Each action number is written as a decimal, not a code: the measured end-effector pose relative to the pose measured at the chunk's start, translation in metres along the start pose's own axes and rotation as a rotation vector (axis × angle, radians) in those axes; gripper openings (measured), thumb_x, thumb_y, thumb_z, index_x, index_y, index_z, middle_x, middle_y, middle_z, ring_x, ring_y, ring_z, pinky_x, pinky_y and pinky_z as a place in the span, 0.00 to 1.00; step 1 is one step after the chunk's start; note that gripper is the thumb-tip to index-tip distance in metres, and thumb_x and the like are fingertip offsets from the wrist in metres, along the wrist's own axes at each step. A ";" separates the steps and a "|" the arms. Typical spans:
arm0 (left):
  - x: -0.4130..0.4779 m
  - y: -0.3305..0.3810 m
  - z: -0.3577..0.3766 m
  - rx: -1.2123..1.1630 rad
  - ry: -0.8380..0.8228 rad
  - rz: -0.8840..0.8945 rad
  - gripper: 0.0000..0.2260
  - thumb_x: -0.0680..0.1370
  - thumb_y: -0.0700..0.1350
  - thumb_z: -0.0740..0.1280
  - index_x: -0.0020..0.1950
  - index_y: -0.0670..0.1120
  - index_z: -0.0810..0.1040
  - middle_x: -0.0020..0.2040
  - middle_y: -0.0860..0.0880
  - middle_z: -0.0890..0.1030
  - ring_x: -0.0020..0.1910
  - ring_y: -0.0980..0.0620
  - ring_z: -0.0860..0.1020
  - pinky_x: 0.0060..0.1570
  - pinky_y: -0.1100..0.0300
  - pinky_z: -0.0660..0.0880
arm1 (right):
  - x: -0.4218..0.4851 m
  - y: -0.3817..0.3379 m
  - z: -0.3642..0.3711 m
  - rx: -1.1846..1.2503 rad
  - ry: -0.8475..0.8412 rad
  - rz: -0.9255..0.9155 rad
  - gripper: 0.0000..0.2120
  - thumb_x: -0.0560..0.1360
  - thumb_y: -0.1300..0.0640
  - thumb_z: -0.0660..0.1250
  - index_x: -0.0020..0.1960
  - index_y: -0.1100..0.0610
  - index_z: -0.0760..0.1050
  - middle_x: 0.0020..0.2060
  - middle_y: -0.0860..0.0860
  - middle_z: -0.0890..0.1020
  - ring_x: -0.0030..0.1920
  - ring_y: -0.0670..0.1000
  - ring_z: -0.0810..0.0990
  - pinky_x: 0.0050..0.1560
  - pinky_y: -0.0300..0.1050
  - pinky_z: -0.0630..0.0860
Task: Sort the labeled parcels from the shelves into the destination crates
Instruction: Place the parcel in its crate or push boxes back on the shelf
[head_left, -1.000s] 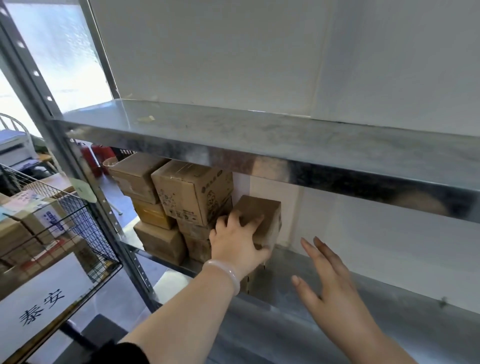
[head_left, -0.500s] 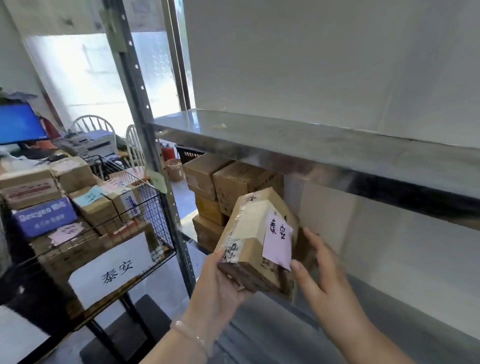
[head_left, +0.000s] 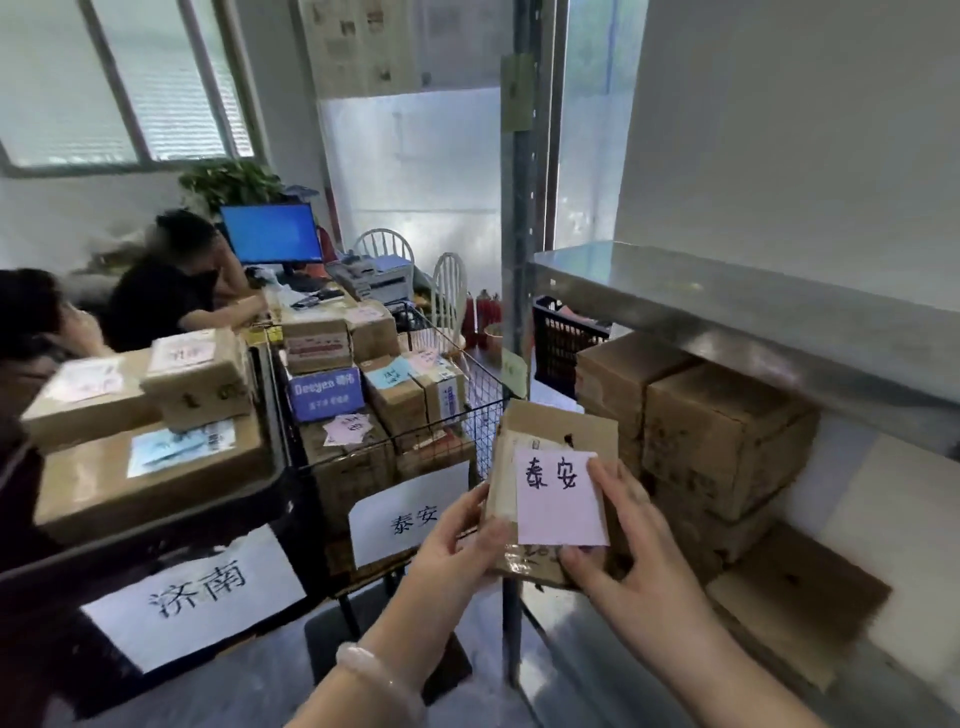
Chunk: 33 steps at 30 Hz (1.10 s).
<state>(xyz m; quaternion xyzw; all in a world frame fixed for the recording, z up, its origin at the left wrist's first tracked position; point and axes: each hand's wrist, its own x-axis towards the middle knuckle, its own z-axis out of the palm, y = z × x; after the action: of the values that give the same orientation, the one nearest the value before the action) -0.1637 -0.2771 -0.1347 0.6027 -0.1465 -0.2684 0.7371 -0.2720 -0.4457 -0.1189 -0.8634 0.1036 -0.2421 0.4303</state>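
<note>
Far left of the parcel (head_left: 556, 431) sits a dark crate (head_left: 156, 538) signed 济南, loaded with boxes, and just left of the parcel a wire crate (head_left: 483, 405) signed 泰安 holds more labelled boxes. The left hand (head_left: 457, 540) grips the parcel's left edge with curled fingers, holding it upright in the air with its pink note (head_left: 558, 499) reading 泰安 facing the viewer. The right hand (head_left: 634, 561) clasps the right side, thumb on the note's edge and fingers curled beneath; right of the parcel, brown boxes (head_left: 722, 436) are stacked under a metal shelf (head_left: 753, 312).
</note>
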 end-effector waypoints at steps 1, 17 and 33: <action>0.001 0.006 -0.011 0.016 0.015 0.013 0.37 0.60 0.62 0.81 0.67 0.58 0.75 0.58 0.53 0.84 0.55 0.49 0.83 0.50 0.56 0.81 | 0.009 -0.006 0.011 0.021 -0.015 -0.011 0.36 0.72 0.48 0.73 0.70 0.28 0.56 0.74 0.34 0.55 0.67 0.22 0.47 0.54 0.15 0.55; 0.051 0.092 -0.189 0.128 0.152 0.088 0.32 0.63 0.69 0.76 0.63 0.70 0.68 0.53 0.67 0.82 0.51 0.65 0.81 0.46 0.69 0.76 | 0.151 -0.069 0.177 0.482 -0.070 0.289 0.20 0.73 0.44 0.70 0.55 0.21 0.68 0.56 0.39 0.81 0.52 0.45 0.83 0.55 0.51 0.78; 0.108 0.122 -0.302 0.696 0.438 0.246 0.26 0.78 0.63 0.65 0.73 0.71 0.59 0.65 0.67 0.59 0.67 0.63 0.60 0.68 0.57 0.62 | 0.307 -0.073 0.298 0.221 -0.268 0.461 0.28 0.75 0.45 0.66 0.73 0.41 0.62 0.60 0.53 0.73 0.56 0.56 0.75 0.60 0.59 0.75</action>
<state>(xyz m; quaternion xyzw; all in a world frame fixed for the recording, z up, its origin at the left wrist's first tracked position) 0.1141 -0.0783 -0.0979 0.8363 -0.1392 0.0215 0.5299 0.1414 -0.3140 -0.1127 -0.7893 0.2122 -0.0314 0.5753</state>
